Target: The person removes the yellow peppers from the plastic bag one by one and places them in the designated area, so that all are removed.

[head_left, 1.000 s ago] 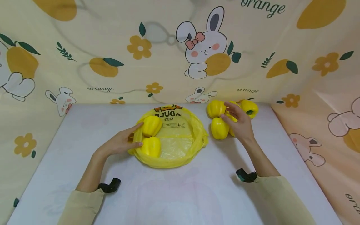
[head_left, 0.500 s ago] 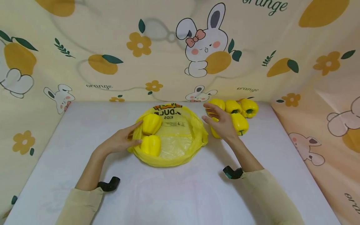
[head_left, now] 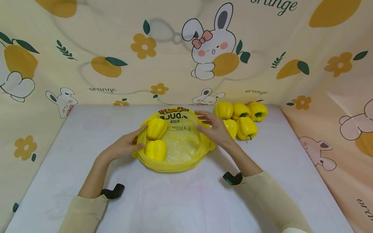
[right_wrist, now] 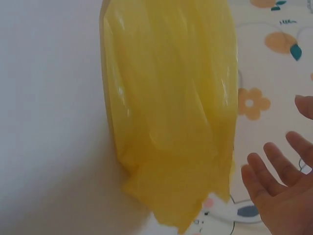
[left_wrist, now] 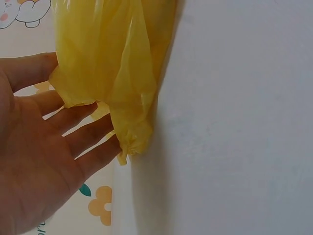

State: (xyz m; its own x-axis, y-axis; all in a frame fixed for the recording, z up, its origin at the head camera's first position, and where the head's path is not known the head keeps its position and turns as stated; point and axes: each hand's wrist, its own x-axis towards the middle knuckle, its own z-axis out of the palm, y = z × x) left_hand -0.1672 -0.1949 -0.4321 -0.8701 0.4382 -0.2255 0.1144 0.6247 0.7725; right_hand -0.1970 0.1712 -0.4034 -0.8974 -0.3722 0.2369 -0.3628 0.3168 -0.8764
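A yellow plastic bag (head_left: 183, 150) stands on the table with its mouth spread wide and its rim folded outward. Two yellow bell peppers (head_left: 156, 128) sit inside it along the left wall. My left hand (head_left: 125, 145) touches the bag's left side, thumb and fingers spread; in the left wrist view the bag's folds (left_wrist: 102, 58) cover some fingertips. My right hand (head_left: 217, 131) is over the bag's right rim with nothing in it. Its fingers are apart and loosely bent in the right wrist view, beside the bag's outer wall (right_wrist: 171, 98).
Several more yellow bell peppers (head_left: 247, 127) lie grouped at the back right of the white table (head_left: 175, 200), one partly behind my right hand. A patterned cloth wall (head_left: 116, 42) with rabbits and oranges rises behind and at both sides.
My right hand has moved left, from over the pepper group to the bag's right rim, carrying nothing. My left hand has stayed at the bag's left side. The peppers have not moved.
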